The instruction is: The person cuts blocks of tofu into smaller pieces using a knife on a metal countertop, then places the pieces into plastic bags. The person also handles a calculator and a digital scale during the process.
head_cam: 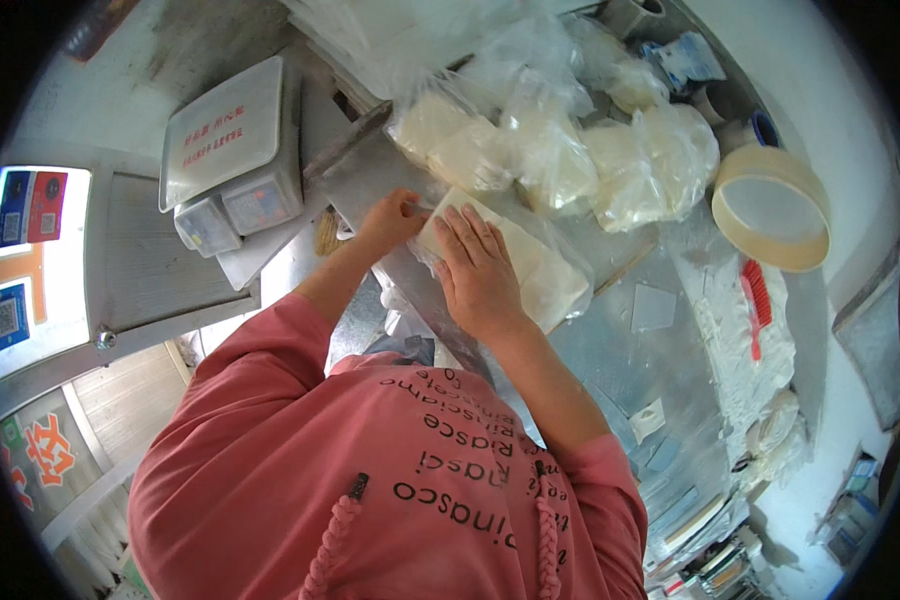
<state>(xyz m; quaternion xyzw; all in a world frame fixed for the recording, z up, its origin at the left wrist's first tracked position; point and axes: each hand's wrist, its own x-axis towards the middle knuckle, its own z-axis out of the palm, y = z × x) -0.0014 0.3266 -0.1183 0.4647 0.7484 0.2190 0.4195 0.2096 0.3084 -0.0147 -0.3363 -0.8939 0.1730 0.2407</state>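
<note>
A pale, creamy stack of thin sheets, perhaps dough wrappers, [544, 274] lies before me, partly in a clear plastic bag [583, 262]. My right hand [480, 277] rests flat on top of the stack, fingers side by side. At the stack's left corner is my left hand [394, 217], with fingers bent and thumb and fingertips at the bag's edge; whether it pinches the plastic I cannot tell. Just beyond are several clear bags [555, 161] filled with similar pale food.
A round sieve [810, 206] stands at the right. A red brush [756, 300] lies on white flour [727, 360] along the worktop's right side. Lidded plastic containers [229, 142] stand at the left, near a bristle brush [328, 234]. Small flat pieces lie on the metal worktop [607, 345].
</note>
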